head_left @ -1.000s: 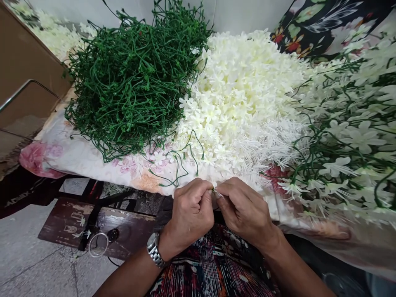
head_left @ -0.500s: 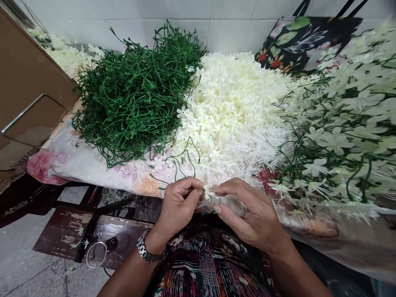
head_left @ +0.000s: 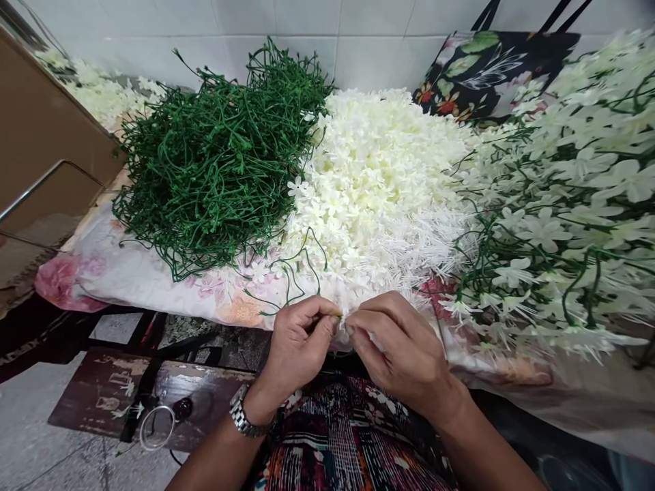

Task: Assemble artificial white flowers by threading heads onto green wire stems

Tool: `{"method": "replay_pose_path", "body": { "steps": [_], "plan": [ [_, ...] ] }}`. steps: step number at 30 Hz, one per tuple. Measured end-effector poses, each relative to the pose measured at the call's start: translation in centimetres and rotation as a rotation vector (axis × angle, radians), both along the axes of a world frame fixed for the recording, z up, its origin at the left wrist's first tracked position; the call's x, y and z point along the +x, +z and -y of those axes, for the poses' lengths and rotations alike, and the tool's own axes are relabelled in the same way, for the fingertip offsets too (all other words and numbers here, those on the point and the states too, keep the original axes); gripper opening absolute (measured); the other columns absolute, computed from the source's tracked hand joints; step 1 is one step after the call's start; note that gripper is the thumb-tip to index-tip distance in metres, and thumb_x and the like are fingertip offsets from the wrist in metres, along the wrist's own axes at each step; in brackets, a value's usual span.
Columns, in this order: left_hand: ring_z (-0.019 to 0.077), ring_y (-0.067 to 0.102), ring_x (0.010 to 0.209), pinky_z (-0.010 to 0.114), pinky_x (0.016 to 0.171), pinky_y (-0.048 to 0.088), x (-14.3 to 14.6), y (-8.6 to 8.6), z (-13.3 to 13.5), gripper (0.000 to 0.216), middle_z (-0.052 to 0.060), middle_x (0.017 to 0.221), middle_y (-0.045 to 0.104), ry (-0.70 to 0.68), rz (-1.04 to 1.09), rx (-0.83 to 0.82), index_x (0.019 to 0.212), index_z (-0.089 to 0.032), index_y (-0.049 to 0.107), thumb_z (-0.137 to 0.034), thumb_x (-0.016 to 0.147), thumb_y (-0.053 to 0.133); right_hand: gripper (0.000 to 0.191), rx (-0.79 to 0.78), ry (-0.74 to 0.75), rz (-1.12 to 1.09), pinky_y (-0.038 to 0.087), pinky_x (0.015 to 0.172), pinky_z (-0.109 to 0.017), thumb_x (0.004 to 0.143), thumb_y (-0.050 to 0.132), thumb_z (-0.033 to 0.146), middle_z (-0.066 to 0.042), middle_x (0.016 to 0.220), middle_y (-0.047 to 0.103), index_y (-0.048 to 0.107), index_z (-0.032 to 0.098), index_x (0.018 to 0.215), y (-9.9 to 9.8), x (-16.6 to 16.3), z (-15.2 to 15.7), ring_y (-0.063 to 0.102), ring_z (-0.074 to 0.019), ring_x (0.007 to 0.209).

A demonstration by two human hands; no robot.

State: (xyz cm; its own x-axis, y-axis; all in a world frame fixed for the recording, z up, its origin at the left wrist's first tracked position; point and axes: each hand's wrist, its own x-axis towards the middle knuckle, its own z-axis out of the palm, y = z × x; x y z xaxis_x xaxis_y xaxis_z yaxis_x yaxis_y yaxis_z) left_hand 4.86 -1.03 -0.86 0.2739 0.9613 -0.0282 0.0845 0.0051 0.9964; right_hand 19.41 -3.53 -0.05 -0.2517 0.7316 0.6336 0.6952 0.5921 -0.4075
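left hand [head_left: 301, 341] pinching a white flower [head_left: 342, 330] at its fingertips, right hand [head_left: 402, 341] pinching the flower's opposite side

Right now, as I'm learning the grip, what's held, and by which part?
The left hand pinches a white flower by its green end; for the right hand, unclear.

From the left hand [head_left: 304, 341], bare cloth [head_left: 143, 283] opens toward ten o'clock, but stems [head_left: 215, 170] block eleven, blossoms [head_left: 379, 170] one, sprays [head_left: 545, 230] two

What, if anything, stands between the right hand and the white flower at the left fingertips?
Nothing visible: the right hand sits close beside the flower. Loose stems lie beyond the left hand, off that path.
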Motion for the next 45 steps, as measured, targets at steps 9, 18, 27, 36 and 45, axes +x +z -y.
{"method": "replay_pose_path", "body": {
  "steps": [9, 18, 27, 36, 45],
  "plan": [
    [0.0081, 0.043, 0.045, 0.019, 0.044, 0.038, 0.0, -0.3, 0.0, 0.012, -0.003, 0.051, 0.047, -0.016, -0.024, 0.033, 0.064, -0.015, 0.055, -0.017, 0.075, 0.049, 0.011, -0.028, 0.013, 0.028, 0.047, 0.059, -0.029, 0.082, 0.05, 0.003, -0.005, 0.071, 0.055, 0.054, 0.013, 0.081, -0.2, 0.0, -0.2, 0.052, -0.0153, 0.068],
    [0.0069, 0.041, 0.045, 0.016, 0.044, 0.035, 0.2, 0.0, 0.0, 0.015, -0.005, 0.05, 0.046, 0.032, -0.083, 0.139, 0.062, -0.015, 0.054, -0.011, 0.074, 0.047, 0.013, -0.086, 0.016, -0.046, 0.05, 0.064, -0.027, 0.085, 0.045, 0.003, -0.006, 0.077, 0.054, 0.049, 0.015, 0.089, -1.1, -0.5, 0.0, 0.053, -0.0141, 0.074],
    [0.0062, 0.04, 0.044, 0.016, 0.044, 0.033, 0.3, -0.1, 0.2, 0.018, -0.006, 0.049, 0.044, 0.061, -0.163, 0.234, 0.06, -0.016, 0.052, -0.007, 0.074, 0.046, 0.014, -0.108, -0.02, -0.085, 0.049, 0.06, -0.026, 0.086, 0.044, 0.004, -0.004, 0.075, 0.053, 0.047, 0.016, 0.091, -1.6, -0.9, -0.1, 0.052, -0.0135, 0.07],
    [0.0064, 0.036, 0.043, 0.017, 0.043, 0.031, 0.6, -0.1, 0.0, 0.019, -0.006, 0.047, 0.041, 0.078, -0.234, 0.324, 0.058, -0.016, 0.05, -0.007, 0.073, 0.044, 0.016, -0.117, -0.014, -0.08, 0.048, 0.06, -0.026, 0.086, 0.043, 0.004, -0.004, 0.075, 0.054, 0.048, 0.018, 0.092, -1.7, -1.0, -0.1, 0.052, -0.0135, 0.07],
    [0.0081, 0.04, 0.045, 0.018, 0.044, 0.032, 0.7, -0.3, -0.1, 0.019, -0.005, 0.049, 0.045, 0.108, -0.261, 0.281, 0.057, -0.017, 0.051, -0.007, 0.072, 0.043, 0.018, -0.116, 0.0, -0.088, 0.048, 0.062, -0.026, 0.084, 0.042, 0.001, -0.004, 0.074, 0.054, 0.049, 0.016, 0.089, -1.9, -1.0, -0.4, 0.052, -0.0141, 0.071]
  ]
}}
